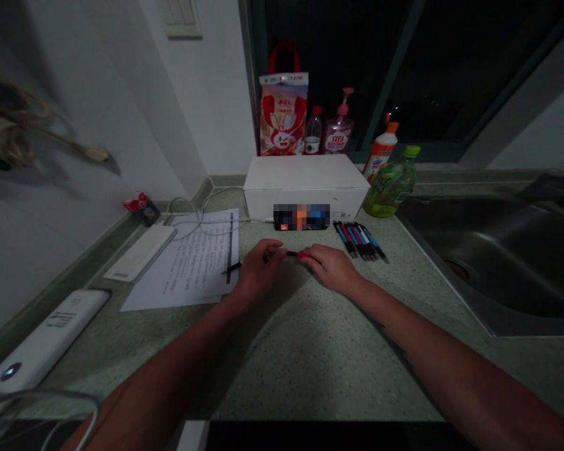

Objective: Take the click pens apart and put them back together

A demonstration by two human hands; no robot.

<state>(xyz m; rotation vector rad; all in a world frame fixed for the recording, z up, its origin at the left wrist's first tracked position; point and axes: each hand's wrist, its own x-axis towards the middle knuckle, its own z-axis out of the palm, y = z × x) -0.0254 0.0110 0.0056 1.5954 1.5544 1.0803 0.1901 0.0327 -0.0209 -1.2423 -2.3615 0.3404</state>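
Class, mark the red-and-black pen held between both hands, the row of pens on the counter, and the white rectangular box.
red-and-black pen [295, 254], head view, bare middle of barrel.
row of pens [360, 241], head view, middle pen.
white rectangular box [305, 178], head view, lid.

Dim, grainy view with a black window [404, 62], soft shadows and wide-angle bending at the edges.

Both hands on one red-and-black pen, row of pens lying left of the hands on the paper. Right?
Not quite. The left hand and right hand do hold the pen, but the row of pens lies right of the hands, in front of the white box, not on the paper. The head view shows it.
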